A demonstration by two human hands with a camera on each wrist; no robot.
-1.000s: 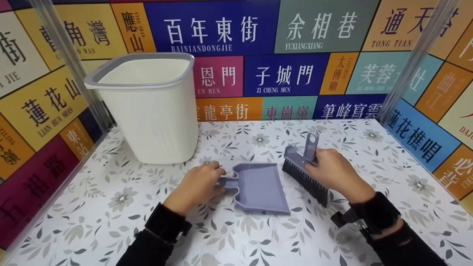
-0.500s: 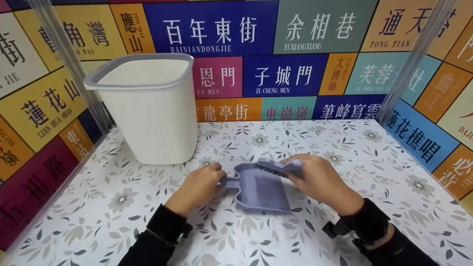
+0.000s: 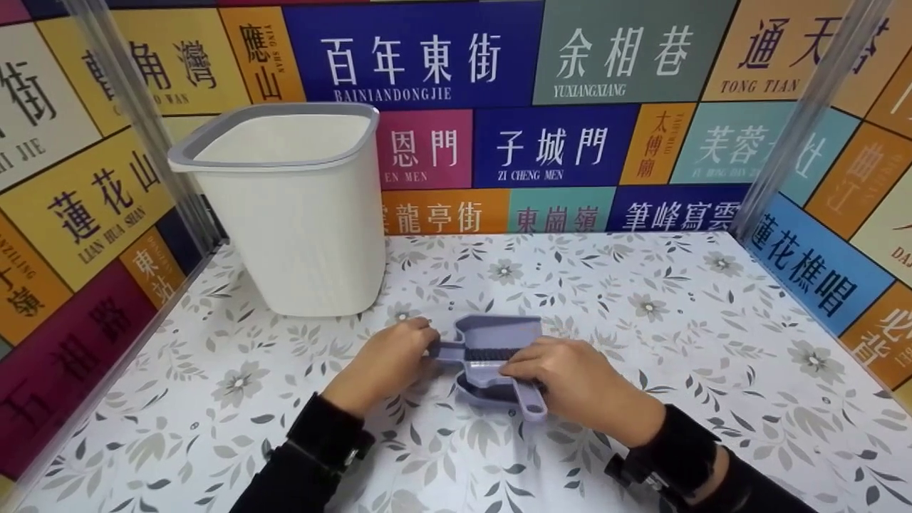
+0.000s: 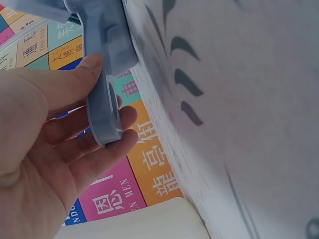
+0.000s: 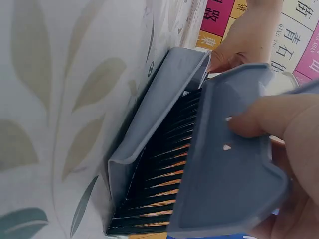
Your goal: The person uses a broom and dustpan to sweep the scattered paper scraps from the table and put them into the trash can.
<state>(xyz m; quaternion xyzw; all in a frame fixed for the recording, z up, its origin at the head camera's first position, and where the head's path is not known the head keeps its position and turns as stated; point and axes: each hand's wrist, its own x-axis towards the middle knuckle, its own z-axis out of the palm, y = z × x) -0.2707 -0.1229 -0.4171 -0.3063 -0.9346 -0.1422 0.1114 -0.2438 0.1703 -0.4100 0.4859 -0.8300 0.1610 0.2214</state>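
Note:
My left hand pinches the short handle of a grey-purple dustpan, which lies on the table with its open edge to the right. In the left wrist view, the thumb and fingers are around that handle. A matching hand brush is in my right hand, tilted within the pan's sides, its handle end toward the front. Seen from the right wrist, the thumb presses on the brush back, and black bristles reach down into the pan beside its side wall.
A white bin with a grey rim stands at the back left, behind my left hand. White cloth with a leaf pattern covers the table. Panels with coloured street-name signs enclose the back and sides, with clear corner posts.
From the right of the dustpan, my right hand has carried the brush left and over into it, turning the handle toward the front. My left hand and the dustpan have stayed nearly still.

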